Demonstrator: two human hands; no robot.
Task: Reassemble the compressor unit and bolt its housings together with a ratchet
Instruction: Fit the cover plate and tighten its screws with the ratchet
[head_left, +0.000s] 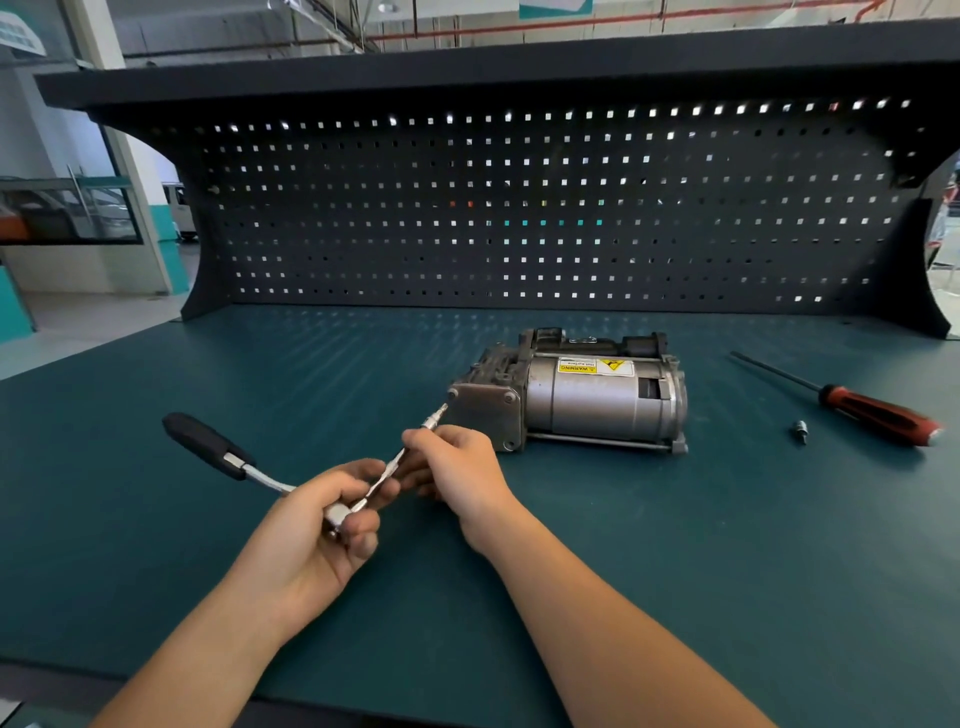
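Head view: my left hand (322, 525) grips the ratchet (236, 461); my right hand (457, 467), nearer, pinches its extension (434, 418), axis aimed up-right at the compressor unit (597, 405) on the bench (675, 545); tip seemingly just short of a bolt (453, 395).

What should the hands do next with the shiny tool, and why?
Probably nudge the tip of the extension onto the corner bolt of the compressor. The left hand grips the ratchet at its head, the right hand pinches the extension, and the tip looks just short of that bolt.
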